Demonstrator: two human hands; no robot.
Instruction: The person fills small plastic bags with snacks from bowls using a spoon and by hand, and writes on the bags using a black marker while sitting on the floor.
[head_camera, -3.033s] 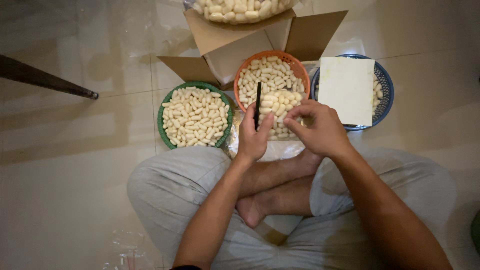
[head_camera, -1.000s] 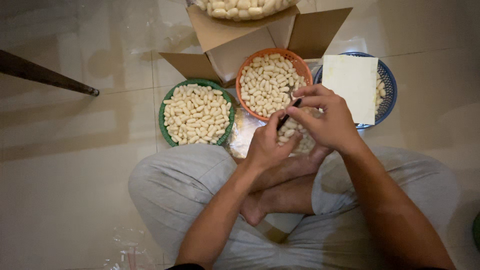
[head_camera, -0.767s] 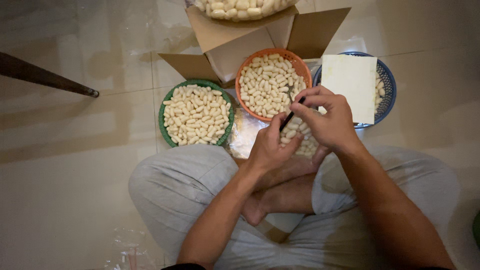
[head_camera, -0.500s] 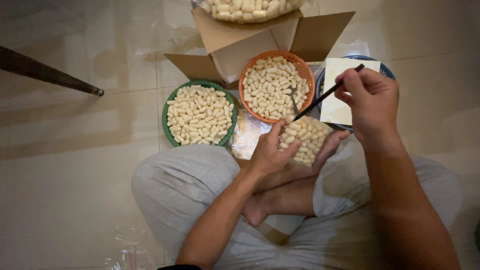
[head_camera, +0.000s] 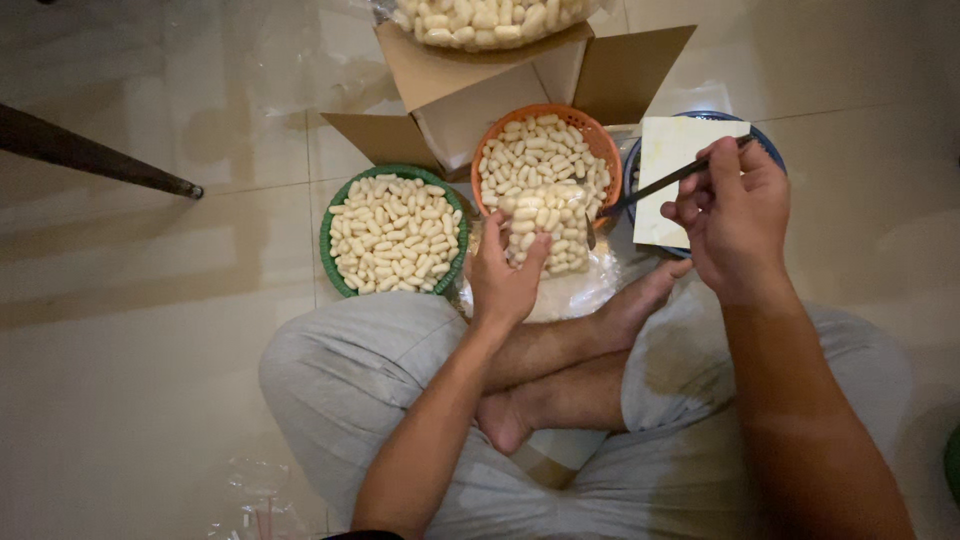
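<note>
A cardboard box (head_camera: 470, 95) stands open on the tiled floor (head_camera: 130, 330), with green (head_camera: 335, 255), orange (head_camera: 600, 135) and blue baskets (head_camera: 765, 150) before it. The left hand (head_camera: 505, 275) grips a clear bag of pale pieces (head_camera: 545, 225). The right hand (head_camera: 735, 215) pinches a thin dark stick (head_camera: 665, 182), its long axis slanting down-left toward the bag.

1. Green basket (head_camera: 340, 262), full of pale oblong pieces, on tiled floor (head_camera: 150, 350).
2. Open cardboard box (head_camera: 450, 100) behind the baskets.
3. Blue basket (head_camera: 768, 152), white sheet (head_camera: 668, 165) lying across it.
4. Dark slanted leg (head_camera: 90, 155) at left.
</note>
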